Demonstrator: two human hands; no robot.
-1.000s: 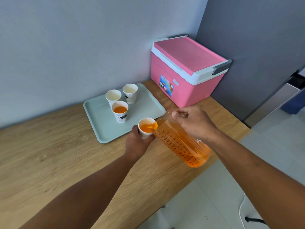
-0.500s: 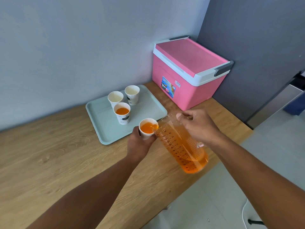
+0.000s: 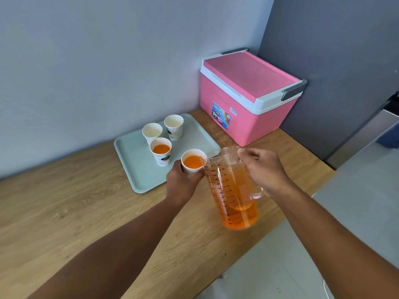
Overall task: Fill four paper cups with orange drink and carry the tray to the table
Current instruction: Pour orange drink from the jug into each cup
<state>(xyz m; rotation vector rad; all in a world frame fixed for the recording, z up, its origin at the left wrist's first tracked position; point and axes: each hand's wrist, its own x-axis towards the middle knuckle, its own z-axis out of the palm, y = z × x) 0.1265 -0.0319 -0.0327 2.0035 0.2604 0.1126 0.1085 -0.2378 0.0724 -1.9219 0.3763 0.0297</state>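
While the left hand (image 3: 182,183) grips a filled white paper cup (image 3: 192,162) beside the pale green plastic tray (image 3: 138,167), the right hand (image 3: 264,171) clasps the clear plastic measuring jug (image 3: 232,190), tilted spout-first toward that cup.

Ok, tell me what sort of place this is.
Probably a home or office kitchenette corner, though that's a guess. A wooden counter runs along a plain wall, with a pink cooler box on it and a tray of paper cups being filled for serving.
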